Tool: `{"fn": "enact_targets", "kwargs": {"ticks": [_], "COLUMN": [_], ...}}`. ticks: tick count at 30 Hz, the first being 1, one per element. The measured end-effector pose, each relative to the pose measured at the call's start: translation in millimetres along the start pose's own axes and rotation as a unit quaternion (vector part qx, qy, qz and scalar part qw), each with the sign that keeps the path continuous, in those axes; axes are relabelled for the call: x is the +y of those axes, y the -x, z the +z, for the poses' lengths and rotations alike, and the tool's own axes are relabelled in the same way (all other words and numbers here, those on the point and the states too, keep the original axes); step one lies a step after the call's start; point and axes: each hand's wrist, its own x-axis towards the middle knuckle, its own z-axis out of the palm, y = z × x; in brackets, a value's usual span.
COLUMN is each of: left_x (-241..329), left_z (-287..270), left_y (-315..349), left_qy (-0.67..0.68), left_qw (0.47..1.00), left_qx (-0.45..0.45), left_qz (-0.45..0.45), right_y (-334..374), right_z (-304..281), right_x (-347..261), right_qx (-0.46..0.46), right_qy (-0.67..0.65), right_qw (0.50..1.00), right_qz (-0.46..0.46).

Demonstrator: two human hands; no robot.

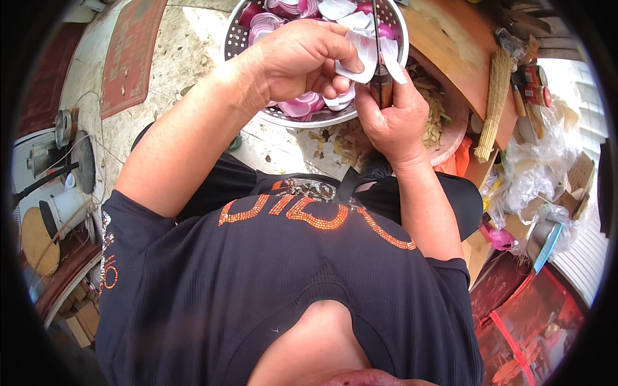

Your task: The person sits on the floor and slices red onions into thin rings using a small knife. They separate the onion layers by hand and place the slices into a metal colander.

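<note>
Over a metal colander [262,117] of cut purple onion [302,105], my left hand [302,61] pinches a pale, curved piece of onion [362,59] between thumb and fingers. My right hand [399,122] is closed round the wooden handle [382,89] of a knife, its thin blade [377,29] pointing away from me. The blade stands between the held piece and a narrow strip of onion [393,61] on its right, beside my right thumb. Whether the two pieces are still joined is hard to see.
Right of the colander, a round pinkish basin [450,140] holds peelings, next to a wooden board [444,38]. A straw brush [494,106] and plastic bags [537,161] lie farther right. Peel scraps litter the pale floor [277,151]. A red mat [134,58] lies far left.
</note>
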Motion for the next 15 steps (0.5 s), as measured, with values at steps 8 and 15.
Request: {"fn": "enact_targets", "kwargs": {"ticks": [8,15], "left_x": [-0.8,-4.2], "left_z": [12.6,-2.0], "left_y": [0.7,-11.4], "left_qy": [-0.099,-0.259], "left_qw": [0.994,0.957], "left_qx": [-0.006,0.118], "left_qz": [-0.050,0.055], "right_y": [15.4,2.5], "right_z": [-23.3,-53.2], "right_x": [8.4,9.2], "right_qx": [0.047,0.171], "right_qy": [-0.049,-0.342], "right_qw": [0.997,0.894], "right_qz": [0.024,0.233]}}
